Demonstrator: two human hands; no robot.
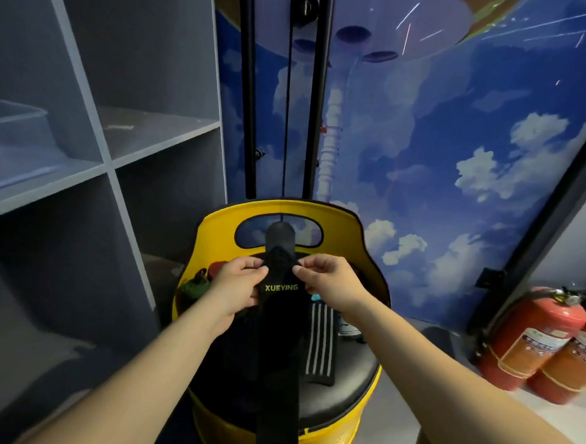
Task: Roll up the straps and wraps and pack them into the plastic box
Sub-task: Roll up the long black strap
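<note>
- The left hand [235,287] and right hand [326,281] each pinch a side edge of a black wrap [279,312] printed XUEYING, held above a yellow chair [337,233].
- The wrap's long tail hangs down past the front edge of the chair's black seat [349,379].
- A black strap with white stripes [321,343] lies on the seat, just right of the wrap.
- Grey shelves [109,157] stand at the left; a clear plastic box [8,136] sits in an upper compartment.
- Two red fire extinguishers [545,336] lie on the floor at the right.
</note>
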